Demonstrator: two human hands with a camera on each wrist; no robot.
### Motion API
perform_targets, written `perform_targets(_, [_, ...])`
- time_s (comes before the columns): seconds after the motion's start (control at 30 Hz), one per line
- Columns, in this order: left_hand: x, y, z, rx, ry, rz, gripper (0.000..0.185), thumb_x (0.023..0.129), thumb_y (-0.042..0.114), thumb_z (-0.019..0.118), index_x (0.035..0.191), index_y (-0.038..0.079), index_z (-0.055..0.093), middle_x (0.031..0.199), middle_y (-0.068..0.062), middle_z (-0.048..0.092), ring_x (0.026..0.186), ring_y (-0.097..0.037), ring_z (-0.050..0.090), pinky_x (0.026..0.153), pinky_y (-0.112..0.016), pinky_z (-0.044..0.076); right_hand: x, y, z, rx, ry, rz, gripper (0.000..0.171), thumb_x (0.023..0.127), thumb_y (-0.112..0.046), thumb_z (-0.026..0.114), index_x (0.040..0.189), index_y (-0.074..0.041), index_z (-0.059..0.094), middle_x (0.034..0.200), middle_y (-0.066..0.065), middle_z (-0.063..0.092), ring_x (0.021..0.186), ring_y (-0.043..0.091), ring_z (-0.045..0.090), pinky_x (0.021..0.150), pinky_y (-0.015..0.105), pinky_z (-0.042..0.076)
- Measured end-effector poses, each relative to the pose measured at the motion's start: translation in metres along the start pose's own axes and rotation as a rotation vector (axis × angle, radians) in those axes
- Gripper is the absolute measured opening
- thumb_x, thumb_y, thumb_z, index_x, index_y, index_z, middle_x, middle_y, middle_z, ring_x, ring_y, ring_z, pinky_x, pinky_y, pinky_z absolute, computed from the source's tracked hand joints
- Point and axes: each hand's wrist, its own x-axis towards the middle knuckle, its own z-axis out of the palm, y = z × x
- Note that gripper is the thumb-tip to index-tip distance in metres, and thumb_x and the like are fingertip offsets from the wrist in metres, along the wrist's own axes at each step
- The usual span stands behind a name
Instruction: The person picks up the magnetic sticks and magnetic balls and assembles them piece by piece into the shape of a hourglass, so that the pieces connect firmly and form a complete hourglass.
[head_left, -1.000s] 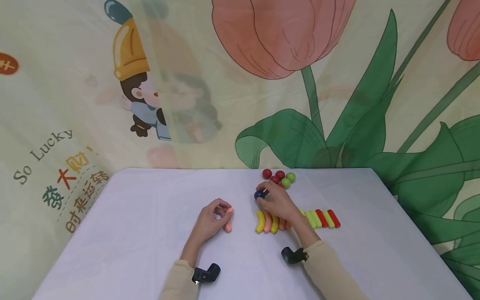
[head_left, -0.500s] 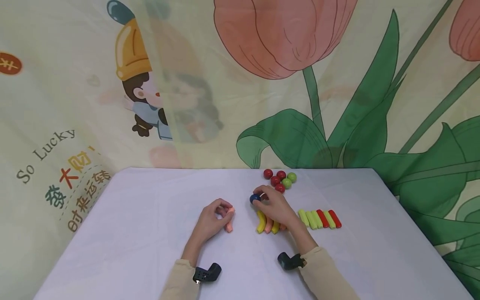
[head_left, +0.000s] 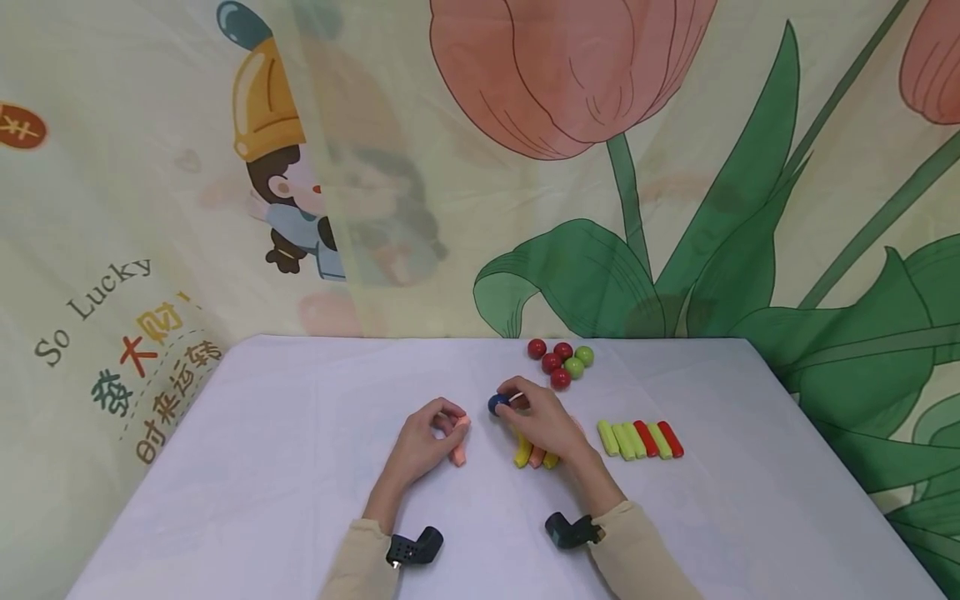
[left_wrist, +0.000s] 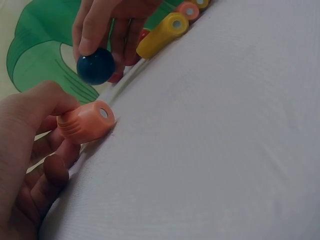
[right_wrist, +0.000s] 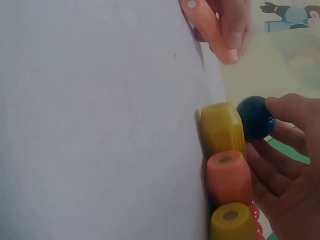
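Pinching a dark blue ball [head_left: 498,404] in my right hand [head_left: 542,421] above the white table [head_left: 300,467] in the head view, my left hand [left_wrist: 30,150] grips an orange tube [left_wrist: 86,123] in the left wrist view, yellow tube [right_wrist: 222,128] beside the ball in the right.

The right hand [head_left: 542,425] hides part of the yellow-and-orange pieces [head_left: 534,457].
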Motion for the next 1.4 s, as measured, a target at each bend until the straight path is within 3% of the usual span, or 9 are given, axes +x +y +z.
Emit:
perform_targets(0.27, [0.0, -0.001, 0.001, -0.009, 0.0, 0.022, 0.019, 0.082, 0.028, 0.073, 0.098, 0.026, 0.064, 0.071, 0.008, 0.059, 0.07, -0.008, 0.054, 0.067, -0.023, 0.041, -0.004, -0.007, 0.008, -0.013, -0.02, -0.008, 0.028, 0.09, -0.031, 0.064, 0.116, -0.023, 0.058, 0.117, -0.004, 0.062, 0.106, 0.015, 0.058, 0.091, 0.035, 0.05])
perform_targets(0.53, [0.001, -0.004, -0.001, -0.055, -0.036, 0.15, 0.015, 0.083, 0.03, 0.072, 0.094, 0.023, 0.064, 0.073, 0.006, 0.06, 0.067, -0.006, 0.055, 0.061, -0.021, 0.041, -0.011, -0.013, 0.018, -0.009, -0.033, -0.072, 0.025, 0.092, -0.028, 0.061, 0.115, -0.022, 0.058, 0.117, -0.003, 0.063, 0.104, 0.014, 0.061, 0.09, 0.035, 0.051])
perform_targets(0.63, [0.001, -0.005, -0.001, -0.07, -0.041, 0.168, 0.015, 0.083, 0.031, 0.071, 0.093, 0.022, 0.064, 0.074, 0.006, 0.061, 0.067, -0.006, 0.056, 0.06, -0.021, 0.042, -0.014, -0.013, 0.018, -0.012, -0.025, -0.092, 0.025, 0.092, -0.026, 0.061, 0.116, -0.02, 0.058, 0.117, -0.002, 0.063, 0.103, 0.012, 0.062, 0.089, 0.034, 0.051])
perform_targets(0.77, [0.0, -0.006, 0.0, -0.057, -0.027, 0.143, 0.015, 0.084, 0.032, 0.071, 0.093, 0.022, 0.065, 0.077, 0.005, 0.063, 0.07, -0.006, 0.057, 0.06, -0.02, 0.043, -0.017, -0.012, 0.015, -0.023, -0.005, -0.083, 0.023, 0.093, -0.024, 0.059, 0.116, -0.021, 0.059, 0.116, -0.004, 0.063, 0.1, 0.01, 0.062, 0.088, 0.032, 0.051])
perform_targets(0.93, [0.0, -0.005, 0.001, -0.082, 0.009, 0.073, 0.01, 0.084, 0.021, 0.072, 0.09, 0.021, 0.064, 0.095, 0.004, 0.067, 0.075, -0.009, 0.059, 0.06, -0.021, 0.046, -0.021, -0.01, 0.005, -0.048, 0.032, -0.045, 0.022, 0.094, -0.024, 0.058, 0.115, -0.022, 0.059, 0.109, -0.004, 0.064, 0.094, 0.011, 0.058, 0.079, 0.027, 0.052])
perform_targets(1.1, [0.0, -0.003, 0.002, -0.046, 0.008, 0.023, 0.012, 0.083, 0.021, 0.073, 0.089, 0.024, 0.063, 0.083, 0.006, 0.064, 0.071, -0.01, 0.056, 0.057, -0.021, 0.043, -0.024, -0.008, -0.005, -0.105, 0.061, -0.036, 0.019, 0.093, -0.022, 0.059, 0.111, -0.019, 0.061, 0.102, -0.004, 0.062, 0.09, 0.012, 0.057, 0.08, 0.03, 0.05])
perform_targets(1.2, [-0.001, -0.003, 0.003, -0.023, 0.004, 0.019, 0.011, 0.084, 0.024, 0.072, 0.09, 0.025, 0.063, 0.078, 0.007, 0.061, 0.069, -0.009, 0.055, 0.056, -0.022, 0.042, -0.026, -0.004, -0.01, -0.138, 0.062, -0.032, 0.019, 0.092, -0.021, 0.061, 0.11, -0.017, 0.062, 0.101, -0.004, 0.061, 0.092, 0.012, 0.057, 0.083, 0.032, 0.05])
perform_targets(1.4, [-0.001, 0.0, 0.004, -0.005, 0.006, 0.062, 0.014, 0.084, 0.025, 0.071, 0.095, 0.024, 0.063, 0.085, 0.009, 0.062, 0.068, -0.008, 0.054, 0.059, -0.021, 0.042, -0.03, 0.002, -0.016, -0.176, 0.01, 0.03, 0.022, 0.09, -0.024, 0.063, 0.111, -0.017, 0.063, 0.098, -0.006, 0.06, 0.092, 0.012, 0.055, 0.087, 0.032, 0.05])
